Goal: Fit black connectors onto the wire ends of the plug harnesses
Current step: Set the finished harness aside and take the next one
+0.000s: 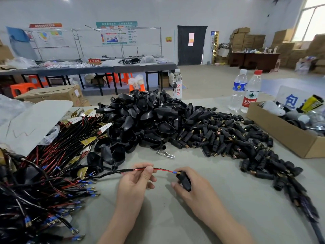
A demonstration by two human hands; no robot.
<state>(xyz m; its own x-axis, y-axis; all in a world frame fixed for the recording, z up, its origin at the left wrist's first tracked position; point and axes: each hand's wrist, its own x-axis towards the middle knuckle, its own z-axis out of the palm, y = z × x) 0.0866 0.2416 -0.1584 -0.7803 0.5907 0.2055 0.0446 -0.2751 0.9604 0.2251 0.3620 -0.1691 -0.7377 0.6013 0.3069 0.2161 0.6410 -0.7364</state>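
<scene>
I see a red wire (162, 170) with a blue-sleeved brass tip low in the frame's centre, my left hand (136, 182) pinching it; my right hand (191, 187) grips a black connector (183, 180) touching that tip.

Both bare forearms enter from the bottom edge and angle in toward centre. Left hand (135, 180): thumb and forefinger pinch a red wire (162, 170), remaining fingers curled below. Right hand (193, 187): back of hand uppermost, thumb and fingers gripping a black connector (184, 180). Hands level, near each other, not touching.
</scene>
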